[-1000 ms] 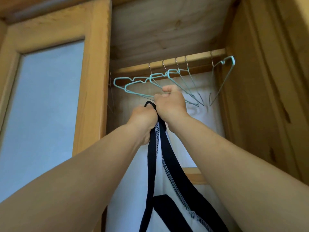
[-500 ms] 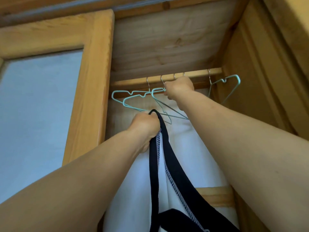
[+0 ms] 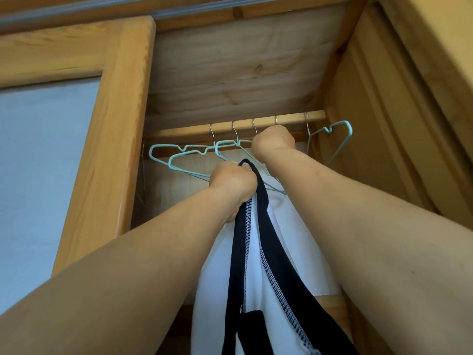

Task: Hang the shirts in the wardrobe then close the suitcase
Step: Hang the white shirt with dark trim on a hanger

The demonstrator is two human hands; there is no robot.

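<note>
Wardrobe [image 3: 358, 149] — shirt [image 3: 258, 265] hangs lengthwise downward from left hand [image 3: 231, 180].

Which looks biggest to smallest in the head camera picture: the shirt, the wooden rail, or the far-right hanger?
1. The white shirt with black trim fills the most picture, but it hangs nearest the camera.
2. The wooden rail, long but thin.
3. The far-right hanger, hanging apart from the others.

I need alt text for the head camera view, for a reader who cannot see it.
A person's left hand grips a white shirt with black trim, while the right hand grips a teal wire hanger near the wooden wardrobe rail. More teal hangers hang there.
</note>
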